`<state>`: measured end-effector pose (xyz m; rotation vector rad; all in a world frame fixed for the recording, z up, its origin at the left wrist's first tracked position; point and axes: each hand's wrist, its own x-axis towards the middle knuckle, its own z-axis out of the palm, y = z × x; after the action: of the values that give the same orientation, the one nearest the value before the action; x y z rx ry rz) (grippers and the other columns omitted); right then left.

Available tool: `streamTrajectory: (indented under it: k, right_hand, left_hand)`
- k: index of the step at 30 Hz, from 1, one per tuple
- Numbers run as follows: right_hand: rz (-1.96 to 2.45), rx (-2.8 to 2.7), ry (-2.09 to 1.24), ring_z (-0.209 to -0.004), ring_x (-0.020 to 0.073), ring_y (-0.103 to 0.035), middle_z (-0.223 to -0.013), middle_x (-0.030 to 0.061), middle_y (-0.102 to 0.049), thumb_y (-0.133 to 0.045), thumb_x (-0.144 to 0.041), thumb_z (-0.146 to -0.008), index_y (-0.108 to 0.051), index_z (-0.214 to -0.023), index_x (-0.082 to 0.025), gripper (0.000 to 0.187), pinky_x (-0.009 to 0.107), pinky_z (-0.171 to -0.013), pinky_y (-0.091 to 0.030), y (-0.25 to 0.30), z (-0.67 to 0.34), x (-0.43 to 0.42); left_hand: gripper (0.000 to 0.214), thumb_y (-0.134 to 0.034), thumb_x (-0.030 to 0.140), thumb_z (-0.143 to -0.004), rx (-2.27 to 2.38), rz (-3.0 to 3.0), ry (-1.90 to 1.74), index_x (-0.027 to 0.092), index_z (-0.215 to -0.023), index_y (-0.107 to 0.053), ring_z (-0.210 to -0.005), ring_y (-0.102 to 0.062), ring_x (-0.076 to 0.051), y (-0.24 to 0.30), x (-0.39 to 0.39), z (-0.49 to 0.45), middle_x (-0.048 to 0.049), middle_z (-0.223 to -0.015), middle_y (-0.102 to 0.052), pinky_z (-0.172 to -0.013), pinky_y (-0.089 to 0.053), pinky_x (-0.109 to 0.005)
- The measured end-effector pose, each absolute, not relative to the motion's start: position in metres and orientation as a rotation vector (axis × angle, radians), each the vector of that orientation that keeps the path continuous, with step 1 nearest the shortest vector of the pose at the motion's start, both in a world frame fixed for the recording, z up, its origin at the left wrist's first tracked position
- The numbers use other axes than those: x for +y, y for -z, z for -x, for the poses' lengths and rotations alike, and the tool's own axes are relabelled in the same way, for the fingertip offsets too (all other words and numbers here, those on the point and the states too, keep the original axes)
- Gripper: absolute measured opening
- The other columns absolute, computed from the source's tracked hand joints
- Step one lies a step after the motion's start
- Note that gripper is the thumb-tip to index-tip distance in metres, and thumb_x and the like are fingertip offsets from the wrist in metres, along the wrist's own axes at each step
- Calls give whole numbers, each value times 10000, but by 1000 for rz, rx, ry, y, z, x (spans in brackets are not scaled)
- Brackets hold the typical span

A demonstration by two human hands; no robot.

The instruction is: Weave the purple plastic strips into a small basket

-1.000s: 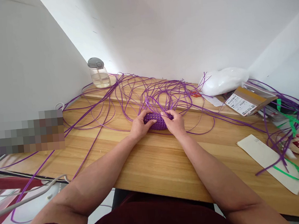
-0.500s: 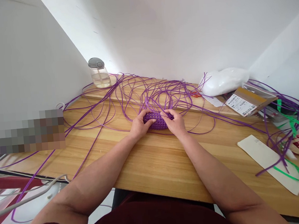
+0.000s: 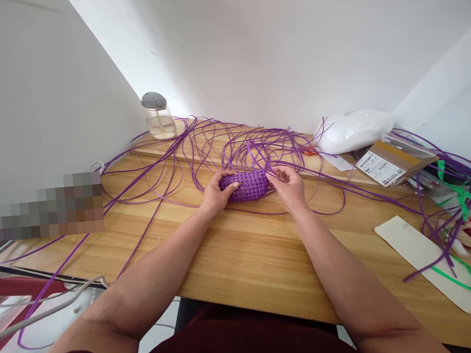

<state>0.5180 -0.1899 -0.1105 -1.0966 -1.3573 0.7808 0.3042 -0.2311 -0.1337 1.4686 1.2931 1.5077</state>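
A small purple woven piece (image 3: 248, 185) rests on the wooden table (image 3: 234, 253) in front of me. My left hand (image 3: 215, 194) is wrapped round its left end. At its right end my right hand (image 3: 289, 185) pinches a purple strand (image 3: 254, 155). Many long loose purple strands (image 3: 200, 146) fan out from the piece across the table.
A lidded glass jar (image 3: 158, 117) stands at the back left corner. A white plastic bag (image 3: 353, 129), a labelled cardboard packet (image 3: 389, 163), a white paper strip (image 3: 426, 256) and green strips (image 3: 457, 193) lie at the right. Walls close in behind and on both sides.
The woven piece has tipped up so more of its face shows. My right hand has shifted to the right, off the piece's top to its right end.
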Motion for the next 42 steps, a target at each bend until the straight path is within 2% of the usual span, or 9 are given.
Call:
streamTrajectory:
  k: [5, 8, 11, 16, 20, 24, 31, 36, 42]
  right_hand:
    - [1106, -1437, -867, -601, 158, -622, -764, 31, -686, -681, -511, -740, -663, -804, -178, 339, 316, -612, -525, 110, -524, -186]
    - [1043, -1505, -914, -809, 197, -685, -956, 46, -735, -716, -481, -712, -696, -971, -204, 381, 356, -758, -559, 110, -521, -190]
    - [1045, -1546, -1049, -861, 223, -700, -941, 37, -746, -770, -454, -686, -643, -1169, -232, 547, 406, -818, -565, 111, -517, -195]
    - [1040, -1520, -1161, -750, 224, -708, -854, 16, -745, -838, -384, -608, -589, -1137, -233, 603, 426, -766, -584, 114, -513, -197]
    - [1051, -1454, -1138, -599, 184, -664, -733, -10, -711, -842, -410, -605, -580, -1047, -222, 547, 365, -616, -579, 112, -513, -196]
    - [1075, -1374, -1130, -542, 150, -636, -735, -12, -698, -853, -442, -592, -570, -1005, -210, 552, 310, -525, -555, 106, -514, -199]
    - [974, -1463, -1080, -472, 123, -608, -762, -46, -673, -799, -431, -690, -499, -1335, -287, 725, 275, -445, -540, 103, -514, -202]
    - [996, -1404, -1127, -469, 105, -591, -765, -35, -664, -794, -422, -692, -563, -1319, -265, 686, 262, -439, -549, 101, -514, -204]
    - [1062, -1361, -1157, -478, 134, -618, -755, -23, -666, -811, -438, -662, -553, -1336, -264, 742, 229, -373, -489, 95, -513, -207]
  left_hand:
    - [376, -722, 361, -776, 1263, -1360, -1535, 194, -1100, -631, -895, -605, -157, 136, -228, -302, -29, -1002, -657, -809, -484, -254]
    - [389, -725, 376, -765, 1231, -1318, -1545, 194, -1094, -626, -887, -600, -148, 137, -227, -302, -27, -998, -653, -793, -483, -242]
    - [408, -718, 394, -765, 1221, -1291, -1536, 196, -1107, -618, -863, -600, -146, 138, -226, -303, -25, -984, -653, -772, -490, -243]
    - [423, -741, 393, -749, 1301, -1358, -1523, 189, -1104, -634, -878, -604, -158, 137, -227, -303, -28, -975, -659, -812, -498, -262]
    - [431, -684, 401, -800, 1132, -1201, -1492, 199, -1173, -606, -789, -599, -137, 125, -232, -301, -35, -982, -658, -716, -525, -250]
    - [585, -709, 370, -790, 989, -1030, -1359, 248, -1325, -506, -718, -603, -128, 112, -240, -298, -62, -1094, -651, -611, -570, -267]
    - [560, -735, 331, -797, 997, -908, -1342, 251, -1295, -494, -773, -641, -158, 113, -239, -300, -67, -1118, -625, -603, -639, -366]
    - [466, -697, 299, -841, 994, -855, -1288, 269, -1268, -511, -745, -612, -137, 109, -241, -299, -60, -1112, -591, -555, -651, -369]
    - [443, -679, 301, -867, 959, -847, -1282, 280, -1277, -513, -735, -591, -125, 105, -242, -298, -54, -1063, -576, -576, -660, -366]
